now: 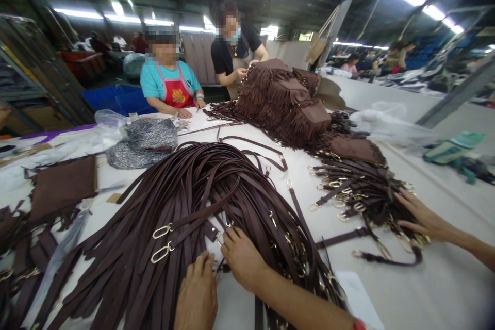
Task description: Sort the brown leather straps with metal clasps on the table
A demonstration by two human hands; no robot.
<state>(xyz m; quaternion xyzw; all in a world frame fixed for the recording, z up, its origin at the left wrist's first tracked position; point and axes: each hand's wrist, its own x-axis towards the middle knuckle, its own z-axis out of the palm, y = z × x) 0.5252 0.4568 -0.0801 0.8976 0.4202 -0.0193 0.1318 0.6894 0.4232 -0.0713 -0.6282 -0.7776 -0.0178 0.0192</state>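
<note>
A large heap of dark brown leather straps [201,175] with gold metal clasps spreads over the table before me. My right hand [243,258] reaches in from the right, its fingers closed on the end of a strap beside a metal clasp [220,237]. Close by on the left is my left hand [197,291], fingers curled together near the same strap end; what lies under its fingertips is hidden. Just left of both hands, two straps end in gold oval rings [162,252].
Another person's hand [425,219] rests on a second strap pile [348,185] at right. Fringed brown bags [286,98] are stacked behind. Two people [174,82] [235,46] work across the white table [410,289]. A grey speckled cloth [143,142] and brown fringed piece [64,185] lie left.
</note>
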